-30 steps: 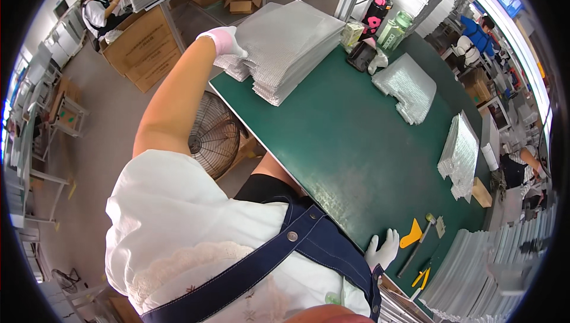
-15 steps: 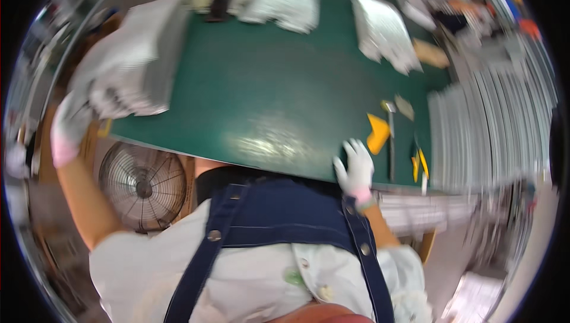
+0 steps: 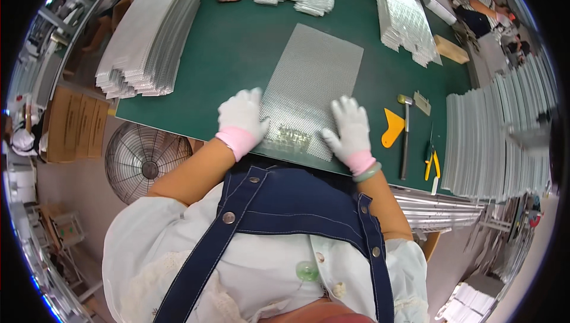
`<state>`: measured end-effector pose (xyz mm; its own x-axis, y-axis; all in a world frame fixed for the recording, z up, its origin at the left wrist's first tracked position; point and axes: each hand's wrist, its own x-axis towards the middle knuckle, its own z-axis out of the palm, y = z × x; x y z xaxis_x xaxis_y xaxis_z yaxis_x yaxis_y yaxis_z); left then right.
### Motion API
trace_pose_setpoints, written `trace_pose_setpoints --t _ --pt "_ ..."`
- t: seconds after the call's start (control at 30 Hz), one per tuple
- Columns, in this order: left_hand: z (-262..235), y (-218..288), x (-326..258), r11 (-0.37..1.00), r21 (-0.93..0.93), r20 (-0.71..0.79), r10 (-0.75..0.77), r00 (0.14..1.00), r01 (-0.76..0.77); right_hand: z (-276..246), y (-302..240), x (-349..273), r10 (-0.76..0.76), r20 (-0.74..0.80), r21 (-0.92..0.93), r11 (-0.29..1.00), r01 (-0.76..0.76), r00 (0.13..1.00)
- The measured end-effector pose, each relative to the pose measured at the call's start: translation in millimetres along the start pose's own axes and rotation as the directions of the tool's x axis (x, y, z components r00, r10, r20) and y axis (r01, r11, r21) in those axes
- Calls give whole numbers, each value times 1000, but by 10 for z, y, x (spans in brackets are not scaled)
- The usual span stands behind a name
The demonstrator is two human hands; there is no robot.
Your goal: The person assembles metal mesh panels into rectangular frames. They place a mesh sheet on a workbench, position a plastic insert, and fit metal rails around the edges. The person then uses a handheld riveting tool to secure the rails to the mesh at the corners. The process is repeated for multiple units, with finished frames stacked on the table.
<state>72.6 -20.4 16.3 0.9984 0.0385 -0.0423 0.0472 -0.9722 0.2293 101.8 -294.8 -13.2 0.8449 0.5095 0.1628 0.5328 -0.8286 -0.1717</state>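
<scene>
Our left hand (image 3: 242, 115) and right hand (image 3: 349, 130) are open at the near left and right of the dimpled sheet (image 3: 314, 76) — we should square it gently, uncreased.

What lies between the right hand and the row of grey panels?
A yellow scraper, a hammer, a small flat piece and a yellow-handled tool, in the head view.

Gap between left stack (image 3: 149, 35) and sheet (image 3: 313, 88)

L hand (image 3: 240, 118) off stack (image 3: 148, 35) | textured sheet (image 3: 314, 79) now on tbl (image 3: 228, 56)
</scene>
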Motion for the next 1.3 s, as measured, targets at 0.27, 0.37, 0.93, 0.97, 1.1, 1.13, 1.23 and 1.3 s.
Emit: trace_pose_setpoints --t 0.27,0.37,0.93,0.97,1.1,1.13,1.23,1.3 --pt "341 -300 109 785 -89 -35 613 789 -614 115 205 227 -44 180 -37 998 52 983" --pt "410 -443 193 758 -148 -82 631 772 -635 118 227 213 -34 185 5 999 34 982" --pt "96 -419 1242 901 189 -204 425 882 -390 26 118 402 8 193 -95 995 10 981" --pt "48 -430 1575 924 255 -329 360 873 -285 33 115 397 14 190 -97 995 5 982" --pt "-190 -552 3037 999 -39 -364 8 931 -24 29 122 370 26 198 -97 995 -7 980" --pt "-189 -598 3273 999 9 -388 -39 921 46 4 110 399 16 211 -105 994 6 977" --pt "-185 -466 3666 958 -48 -273 -284 919 282 -26 125 418 9 235 -27 1000 -2 972" --pt "-139 -415 3799 910 -99 -123 -413 903 402 -139 184 524 -35 224 16 999 32 974"
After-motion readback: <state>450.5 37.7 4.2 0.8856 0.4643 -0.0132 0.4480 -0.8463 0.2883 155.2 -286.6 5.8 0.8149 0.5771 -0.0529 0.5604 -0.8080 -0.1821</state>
